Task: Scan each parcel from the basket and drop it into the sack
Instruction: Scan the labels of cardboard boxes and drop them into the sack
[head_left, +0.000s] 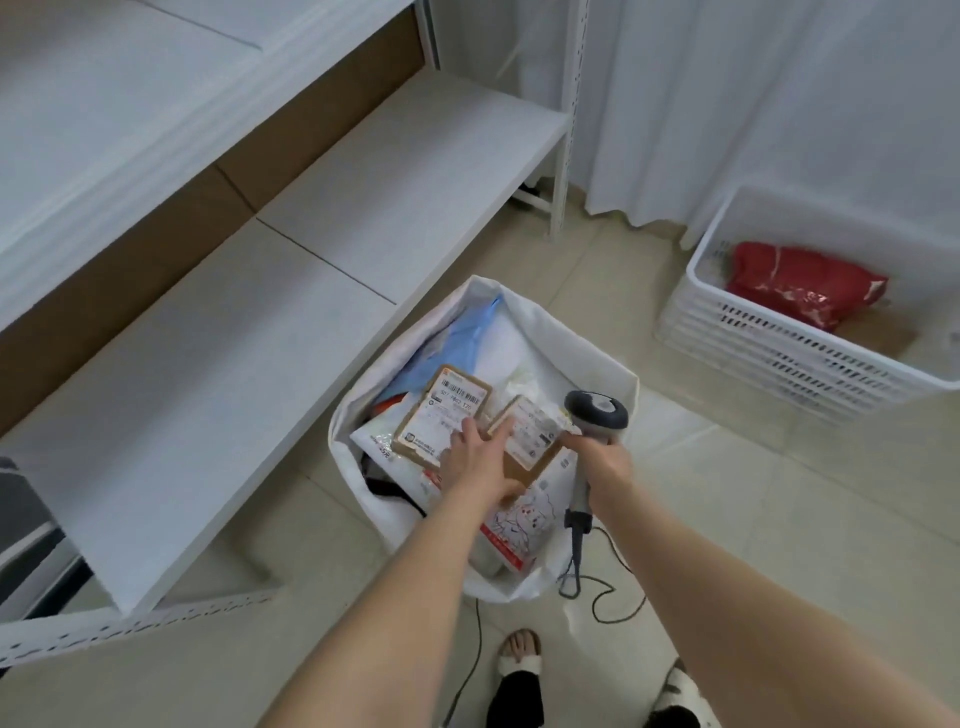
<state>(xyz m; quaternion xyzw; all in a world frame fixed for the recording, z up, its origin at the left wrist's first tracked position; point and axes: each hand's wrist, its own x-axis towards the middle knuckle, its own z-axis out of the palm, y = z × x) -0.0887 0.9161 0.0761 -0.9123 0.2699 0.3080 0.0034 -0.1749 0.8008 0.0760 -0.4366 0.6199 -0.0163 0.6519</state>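
Observation:
A white sack (597, 364) stands open on the floor, holding several parcels. Two brown boxes with labels lie on top, one to the left (431, 415) and one to the right (535, 441). My left hand (475, 460) reaches into the sack with straight, spread fingers lying across both boxes. My right hand (605, 460) grips the handle of a grey barcode scanner (597, 410) over the sack's right side, its head facing the boxes. The white basket (779, 348) at the right holds a red parcel (800, 283) and a brown one (883, 332).
A low white shelf (291, 291) runs along the left, close to the sack. The scanner cable (613, 597) trails over the tiled floor near my slippered feet (519, 654). A white curtain (753, 104) hangs behind the basket.

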